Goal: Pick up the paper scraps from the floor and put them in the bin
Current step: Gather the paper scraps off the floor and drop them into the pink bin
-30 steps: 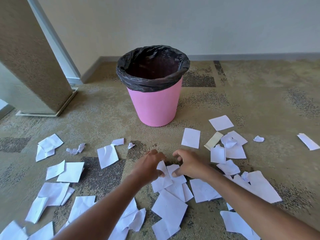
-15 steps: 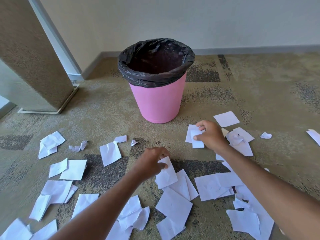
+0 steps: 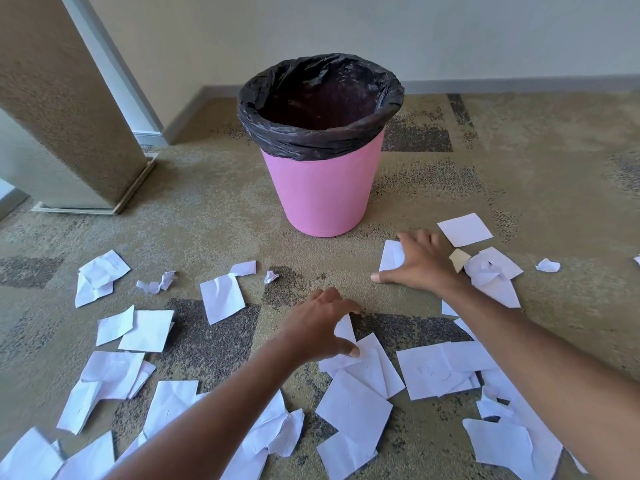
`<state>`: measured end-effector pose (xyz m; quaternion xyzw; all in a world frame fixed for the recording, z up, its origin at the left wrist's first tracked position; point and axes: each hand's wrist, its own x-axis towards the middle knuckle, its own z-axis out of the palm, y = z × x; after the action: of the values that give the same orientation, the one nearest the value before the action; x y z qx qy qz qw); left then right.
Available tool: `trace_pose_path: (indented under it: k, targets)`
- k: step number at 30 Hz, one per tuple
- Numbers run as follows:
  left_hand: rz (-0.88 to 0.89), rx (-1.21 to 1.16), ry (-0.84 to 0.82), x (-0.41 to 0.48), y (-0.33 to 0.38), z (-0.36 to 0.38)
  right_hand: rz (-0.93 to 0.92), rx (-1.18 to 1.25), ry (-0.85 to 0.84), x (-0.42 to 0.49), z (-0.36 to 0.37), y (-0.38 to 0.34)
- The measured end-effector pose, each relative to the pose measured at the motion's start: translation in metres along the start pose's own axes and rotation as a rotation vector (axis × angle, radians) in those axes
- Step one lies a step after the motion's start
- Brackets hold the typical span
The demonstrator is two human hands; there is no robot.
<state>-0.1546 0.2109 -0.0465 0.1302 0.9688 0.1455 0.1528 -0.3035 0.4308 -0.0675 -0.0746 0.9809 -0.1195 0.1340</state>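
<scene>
The pink bin (image 3: 320,195) with a black liner stands upright on the carpet, straight ahead of me. White paper scraps lie all over the floor in front of it. My left hand (image 3: 320,329) pinches a paper scrap (image 3: 346,330) between thumb and fingers, at the top of a small pile (image 3: 360,386). My right hand (image 3: 424,265) is flat on the floor to the bin's right, fingers spread, its fingers resting on a white scrap (image 3: 390,256). A square scrap (image 3: 464,229) and a crumpled heap (image 3: 491,271) lie just beyond that hand.
A wide beige pillar (image 3: 69,116) stands at the left on a metal base. A wall with grey skirting (image 3: 519,85) runs behind the bin. More scraps lie at the left (image 3: 221,297), at the lower left (image 3: 114,372) and at the lower right (image 3: 436,370).
My right hand has flattened out with its fingers spread on the scrap near the bin. My left hand has stayed on the pile, still pinching its scrap. The camera has moved closer.
</scene>
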Motion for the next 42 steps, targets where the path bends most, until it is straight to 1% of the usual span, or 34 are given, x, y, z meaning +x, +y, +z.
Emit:
trace_pose_path:
  k: [13, 16, 20, 25, 28, 31, 33, 35, 39, 42]
  targets:
    - [-0.006, -0.006, -0.031, 0.004, 0.004, 0.001, 0.005, -0.099, 0.068, -0.007, 0.009, -0.032]
    - [0.003, -0.005, -0.026, 0.004, 0.004, 0.004, -0.038, -0.1, 0.13, -0.01, 0.005, -0.023]
    - [-0.007, -0.005, -0.004, 0.004, 0.003, 0.006, -0.086, 0.032, 0.229, -0.012, 0.003, -0.002]
    - [-0.054, -0.093, 0.032, 0.006, -0.001, 0.004, -0.075, 0.275, 0.217, -0.016, 0.006, 0.008]
    - [-0.079, -0.233, 0.04, 0.008, -0.006, -0.004, -0.015, 0.445, 0.171, -0.025, 0.006, 0.006]
    - [-0.134, -0.418, 0.083, 0.01, -0.009, -0.016, 0.002, 0.617, 0.175, -0.032, 0.001, -0.004]
    - [-0.182, -0.535, 0.125, 0.01, -0.007, -0.029, 0.033, 0.741, 0.176, -0.039, -0.012, -0.014]
    - [-0.219, -0.7, 0.167, 0.009, -0.002, -0.048, 0.072, 0.924, 0.149, -0.046, -0.032, -0.027]
    - [-0.23, -1.078, 0.334, 0.002, 0.008, -0.101, 0.1, 1.326, 0.052, -0.056, -0.085, -0.052]
    - [-0.214, -1.339, 0.469, -0.002, 0.013, -0.147, 0.047, 1.515, 0.006, -0.061, -0.126, -0.071]
